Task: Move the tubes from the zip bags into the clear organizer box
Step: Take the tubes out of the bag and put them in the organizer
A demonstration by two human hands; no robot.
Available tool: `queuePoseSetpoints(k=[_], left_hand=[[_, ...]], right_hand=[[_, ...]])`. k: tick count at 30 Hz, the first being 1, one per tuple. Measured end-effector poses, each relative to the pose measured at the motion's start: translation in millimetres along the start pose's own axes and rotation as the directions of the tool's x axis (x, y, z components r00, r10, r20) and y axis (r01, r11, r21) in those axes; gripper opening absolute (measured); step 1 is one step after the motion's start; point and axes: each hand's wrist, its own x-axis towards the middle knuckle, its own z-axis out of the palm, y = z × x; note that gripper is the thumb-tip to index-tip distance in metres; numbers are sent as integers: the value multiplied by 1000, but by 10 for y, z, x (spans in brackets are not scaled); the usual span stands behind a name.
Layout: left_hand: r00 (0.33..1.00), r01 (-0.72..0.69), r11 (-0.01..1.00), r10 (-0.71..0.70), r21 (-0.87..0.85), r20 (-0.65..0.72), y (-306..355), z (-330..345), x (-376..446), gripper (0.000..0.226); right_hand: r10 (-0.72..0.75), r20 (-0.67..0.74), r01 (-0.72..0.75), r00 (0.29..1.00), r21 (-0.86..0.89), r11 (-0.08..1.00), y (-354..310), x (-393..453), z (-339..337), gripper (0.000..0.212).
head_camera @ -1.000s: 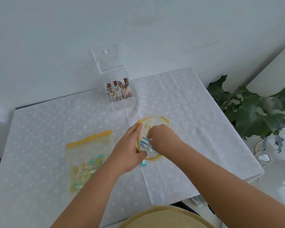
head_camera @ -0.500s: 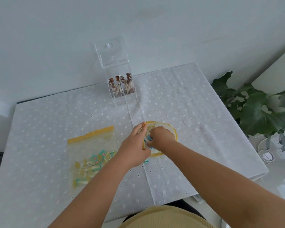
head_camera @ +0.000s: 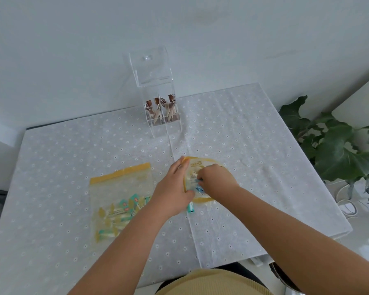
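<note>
A clear organizer box [head_camera: 165, 122] stands at the table's far middle, lid up, with brown and cream tubes in its rear compartments. A yellow-rimmed zip bag [head_camera: 209, 161] lies open in the middle. My left hand [head_camera: 173, 188] holds its left rim. My right hand [head_camera: 217, 180] reaches into the mouth, fingers closed around blue-capped tubes [head_camera: 198, 189]. One teal tube [head_camera: 190, 208] pokes out below my left hand. A second zip bag [head_camera: 119, 196], zipped, lies to the left with several teal and yellow tubes inside.
A white dotted tablecloth [head_camera: 254, 145] covers the table, which ends against the wall behind the box. A large-leafed plant [head_camera: 337, 150] stands off the right edge, with white cables [head_camera: 347, 207] on the floor below it.
The view has tilted up a little, so everything sits lower in frame. My right hand has pushed slightly deeper into the open bag; my left hand keeps holding the rim.
</note>
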Motion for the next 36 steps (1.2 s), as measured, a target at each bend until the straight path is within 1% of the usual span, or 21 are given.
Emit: queuePoseSetpoints(k=[2,3,6,9,11,13,14,16,18,21,24,26,27,29,33,34,35,36], left_hand=[[1000,17,999,-18,-43,-26,-40,-32,14,78],[999,21,998,-23,-67,-34,-58,-48,20,74],[997,29,987,-40,-159,-66,-85,-78,35,60],[990,32,979,-58,-202,-125,-75,-91,32,47],[986,17,972,-55,-234,-158,-67,-77,13,43],[983,-14,959,-39,-285,-180,-58,-33,-14,42],[981,-29,951,-31,-308,-190,-49,-2,-26,42],[975,-52,942,-23,-332,-219,-20,53,-49,41],[964,-55,937,-40,-345,-263,10,90,-62,42],[939,-49,910,-99,-411,-330,56,127,-93,43],[913,-67,884,-133,-463,-387,109,179,-143,44],[892,-62,861,-179,-504,-415,138,221,-160,46],[881,-56,851,-204,-522,-427,153,238,-166,47],[867,-52,838,-232,-543,-442,187,279,-187,52],[896,-39,829,-217,-557,-387,249,351,-218,63],[906,-29,839,-208,-544,-369,253,357,-209,65],[915,-19,852,-195,-522,-352,256,354,-197,66],[926,-13,866,-178,-499,-332,254,347,-180,68]], right_hand=[[-39,-55,38,998,-18,999,9,-137,-173,20],[-49,-82,51,995,22,998,27,-212,-289,23],[-36,-157,75,987,249,966,138,-395,-752,21],[31,-276,109,961,479,871,281,-321,-1179,17],[69,-345,146,936,560,815,300,-123,-1370,17],[92,-420,183,903,570,801,250,184,-1499,19],[90,-454,194,886,540,819,201,358,-1548,20],[37,-499,213,866,434,875,76,690,-1610,22],[-39,-502,241,864,343,908,-48,962,-1622,24],[-130,-472,258,872,217,941,-175,1277,-1565,28],[-167,-382,222,909,106,969,-255,1490,-1484,32],[-162,-327,203,931,95,975,-267,1572,-1434,30],[-147,-314,193,938,120,974,-260,1594,-1413,29],[-113,-345,185,932,184,965,-222,1567,-1382,31],[-11,-476,197,879,343,918,-203,1152,-1425,28],[17,-481,201,876,396,896,-206,938,-1435,31],[44,-451,193,892,465,864,-200,695,-1430,33],[54,-383,170,922,526,833,-183,448,-1394,36]])
